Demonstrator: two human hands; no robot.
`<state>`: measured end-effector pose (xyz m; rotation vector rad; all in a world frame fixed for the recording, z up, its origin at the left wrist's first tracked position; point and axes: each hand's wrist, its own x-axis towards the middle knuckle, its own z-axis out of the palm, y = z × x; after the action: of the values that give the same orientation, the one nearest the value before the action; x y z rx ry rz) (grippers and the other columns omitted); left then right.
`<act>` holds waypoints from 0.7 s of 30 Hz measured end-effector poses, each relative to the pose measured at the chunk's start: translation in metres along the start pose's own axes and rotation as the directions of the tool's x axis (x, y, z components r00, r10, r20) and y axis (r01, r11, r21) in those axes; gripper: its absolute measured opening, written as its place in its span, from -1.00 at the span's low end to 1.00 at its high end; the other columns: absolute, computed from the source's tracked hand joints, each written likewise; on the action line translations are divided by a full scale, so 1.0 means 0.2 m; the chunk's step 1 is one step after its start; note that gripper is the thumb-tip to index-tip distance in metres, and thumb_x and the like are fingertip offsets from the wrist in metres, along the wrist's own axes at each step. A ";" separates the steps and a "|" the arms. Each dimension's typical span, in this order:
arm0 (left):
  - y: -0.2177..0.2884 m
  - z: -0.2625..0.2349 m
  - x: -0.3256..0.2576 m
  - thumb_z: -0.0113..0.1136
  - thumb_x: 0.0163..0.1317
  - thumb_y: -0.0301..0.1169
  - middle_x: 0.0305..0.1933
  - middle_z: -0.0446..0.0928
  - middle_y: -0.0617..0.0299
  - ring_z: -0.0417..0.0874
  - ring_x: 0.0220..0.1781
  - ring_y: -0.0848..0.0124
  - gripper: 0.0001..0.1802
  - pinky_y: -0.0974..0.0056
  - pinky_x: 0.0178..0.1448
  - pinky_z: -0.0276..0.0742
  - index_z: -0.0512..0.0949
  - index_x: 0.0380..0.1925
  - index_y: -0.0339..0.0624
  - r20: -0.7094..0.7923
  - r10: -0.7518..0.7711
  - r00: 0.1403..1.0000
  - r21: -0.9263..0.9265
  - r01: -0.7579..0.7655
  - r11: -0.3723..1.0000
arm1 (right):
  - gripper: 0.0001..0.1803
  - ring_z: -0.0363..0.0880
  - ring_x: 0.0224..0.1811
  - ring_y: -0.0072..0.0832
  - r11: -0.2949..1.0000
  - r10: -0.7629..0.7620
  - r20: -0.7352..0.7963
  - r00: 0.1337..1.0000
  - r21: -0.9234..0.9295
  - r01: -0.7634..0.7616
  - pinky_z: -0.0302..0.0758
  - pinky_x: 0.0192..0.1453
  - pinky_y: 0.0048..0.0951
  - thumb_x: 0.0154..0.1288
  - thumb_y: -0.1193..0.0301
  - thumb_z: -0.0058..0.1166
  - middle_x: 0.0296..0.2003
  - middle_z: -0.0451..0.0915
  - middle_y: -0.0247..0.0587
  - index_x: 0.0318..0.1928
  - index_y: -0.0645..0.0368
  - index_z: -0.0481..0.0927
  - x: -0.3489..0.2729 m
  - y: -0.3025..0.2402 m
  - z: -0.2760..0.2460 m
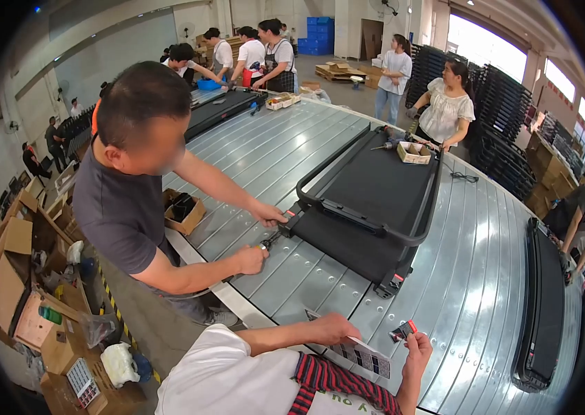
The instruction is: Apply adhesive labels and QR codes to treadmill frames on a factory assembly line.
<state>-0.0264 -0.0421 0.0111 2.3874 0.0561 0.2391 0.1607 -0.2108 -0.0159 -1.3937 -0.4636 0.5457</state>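
Note:
My left hand is closed on a printed sheet of labels above the metal-slatted table. Between the pinched fingers of my right hand is a small red and black label. Beyond them lies a black flat panel with a tubular black frame on it. A red and white label shows on the panel's near right corner bracket. At its near left corner, a co-worker's one hand touches the bracket and the other hand grips a tool.
A co-worker stands at the table's left edge, another at the far right. On the table are a small parts box and a second long black panel. Opened cardboard boxes lie to the left.

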 end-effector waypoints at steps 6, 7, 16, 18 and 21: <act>-0.15 -0.04 -0.09 0.11 -0.05 -0.35 -0.57 0.47 0.08 0.48 -0.47 0.05 -0.91 0.09 -0.42 0.36 0.50 -0.47 0.04 0.050 -0.047 0.998 0.004 0.047 0.999 | -0.92 0.26 -0.55 -0.73 0.999 -0.002 0.029 1.000 -0.048 0.003 0.18 -0.44 -0.69 0.08 0.50 0.04 -0.60 0.38 -0.47 -0.49 0.24 0.47 0.03 0.00 0.13; -0.18 -0.03 -0.10 0.11 -0.05 -0.34 -0.57 0.46 0.07 0.48 -0.47 0.04 -0.91 0.09 -0.42 0.35 0.50 -0.47 0.04 0.053 -0.040 0.998 0.011 0.040 0.999 | -0.92 0.26 -0.55 -0.73 0.999 -0.004 0.026 1.000 -0.046 0.005 0.18 -0.44 -0.69 0.08 0.50 0.04 -0.60 0.38 -0.47 -0.49 0.24 0.47 0.04 0.01 0.15; -0.24 -0.05 -0.15 0.08 -0.06 -0.32 -0.56 0.46 0.05 0.49 -0.46 0.03 -0.91 0.06 -0.41 0.35 0.48 -0.50 0.03 0.094 -0.042 0.995 -0.001 0.042 0.999 | -0.91 0.29 -0.52 -0.75 0.980 0.076 0.159 0.984 -0.196 -0.044 0.23 -0.43 -0.67 0.08 0.49 0.06 -0.55 0.43 -0.46 -0.44 0.27 0.48 0.03 0.07 0.27; -0.25 -0.03 -0.16 0.05 -0.08 -0.33 -0.54 0.47 0.05 0.50 -0.44 0.03 -0.91 0.06 -0.41 0.35 0.47 -0.50 0.01 0.104 -0.006 0.995 -0.002 0.006 1.000 | -0.91 0.29 -0.52 -0.74 0.975 0.073 0.164 0.984 -0.217 -0.037 0.25 -0.43 -0.67 0.08 0.50 0.06 -0.55 0.43 -0.45 -0.43 0.28 0.48 0.02 0.06 0.27; -0.23 -0.01 -0.16 0.04 -0.12 -0.36 -0.54 0.48 0.06 0.50 -0.43 0.03 -0.90 0.05 -0.41 0.36 0.46 -0.51 -0.01 0.189 0.034 0.981 0.013 -0.037 0.999 | -0.92 0.30 -0.53 -0.74 0.969 0.074 0.177 0.981 -0.245 -0.029 0.27 -0.44 -0.67 0.08 0.51 0.06 -0.55 0.44 -0.44 -0.43 0.28 0.48 0.01 0.04 0.31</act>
<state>-0.0561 -0.0110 -0.0231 2.4177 -0.0738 0.0282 0.1242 -0.1605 -0.0160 -1.5984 -0.6624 0.6821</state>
